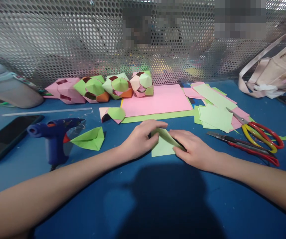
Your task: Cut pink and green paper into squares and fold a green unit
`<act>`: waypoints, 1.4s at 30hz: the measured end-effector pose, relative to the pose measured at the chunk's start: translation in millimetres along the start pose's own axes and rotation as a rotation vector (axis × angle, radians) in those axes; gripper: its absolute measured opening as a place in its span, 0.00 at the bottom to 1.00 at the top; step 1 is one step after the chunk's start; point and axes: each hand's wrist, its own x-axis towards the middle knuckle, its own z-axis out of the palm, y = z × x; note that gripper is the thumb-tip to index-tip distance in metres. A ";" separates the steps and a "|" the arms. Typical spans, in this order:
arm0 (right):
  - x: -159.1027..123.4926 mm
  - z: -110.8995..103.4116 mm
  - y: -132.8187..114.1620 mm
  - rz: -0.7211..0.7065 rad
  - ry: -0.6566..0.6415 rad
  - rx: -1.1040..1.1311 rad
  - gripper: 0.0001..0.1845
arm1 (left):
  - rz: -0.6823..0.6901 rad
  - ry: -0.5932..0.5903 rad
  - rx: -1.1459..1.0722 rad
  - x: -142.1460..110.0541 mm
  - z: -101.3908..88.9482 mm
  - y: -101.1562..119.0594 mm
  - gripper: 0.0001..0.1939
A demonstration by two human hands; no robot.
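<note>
A pale green sheet of paper (163, 148) lies on the blue table between my hands, partly folded over along a slanting crease. My left hand (143, 137) grips its left upper edge between thumb and fingers. On the other side, my right hand (192, 147) holds the right edge, its thumb and fingers around the folded flap. A bright green folded paper piece (93, 139) rests left of my left hand. Farther back sits a smaller pink and green folded piece (113, 114). Several folded paper shapes (93, 87) stand in a row along the perforated panel.
A blue glue gun (55, 139), a phone (11, 137), a clear glue stick (48, 112) and a bottle (8, 86) are at left. Pink sheets (156, 101) lie behind my hands. At right are cut papers (215, 116), scissors (259, 132), a utility knife (245, 146) and a bag (277, 69).
</note>
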 end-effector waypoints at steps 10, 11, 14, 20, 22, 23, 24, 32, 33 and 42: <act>-1.4 7.1 -0.5 -0.059 -0.041 -0.211 0.22 | 0.152 -0.238 0.035 5.3 -11.8 -7.5 0.16; -1.5 7.5 -0.8 -0.066 -0.037 -0.223 0.22 | 0.160 -0.258 0.026 6.0 -14.0 -9.5 0.16; -0.7 7.3 -1.8 -0.095 -0.033 -0.263 0.23 | 0.202 -0.303 0.020 8.1 -19.0 -14.9 0.17; 1.2 0.2 -4.2 -0.226 0.028 -0.430 0.17 | 0.343 -0.415 0.208 11.0 -27.4 -17.4 0.21; 0.5 -2.4 -5.6 -0.256 0.039 -0.502 0.16 | 0.368 -0.434 0.296 11.2 -30.7 -16.3 0.22; -0.1 -3.6 -6.5 -0.267 0.040 -0.537 0.15 | 0.377 -0.438 0.329 11.2 -32.3 -16.0 0.22; -0.7 -4.5 -7.4 -0.276 0.040 -0.568 0.15 | 0.384 -0.439 0.357 11.1 -33.6 -15.9 0.22; -4.3 -7.6 -7.1 -0.162 0.097 -0.433 0.12 | 0.491 -0.258 0.437 9.0 -28.3 -22.4 0.14; -4.4 -7.8 -5.0 -0.094 0.129 -0.353 0.16 | 0.479 -0.221 0.424 8.3 -26.3 -21.8 0.13; -0.2 -3.7 2.3 0.420 0.345 0.600 0.41 | -0.094 0.240 0.178 2.0 -10.9 15.0 0.06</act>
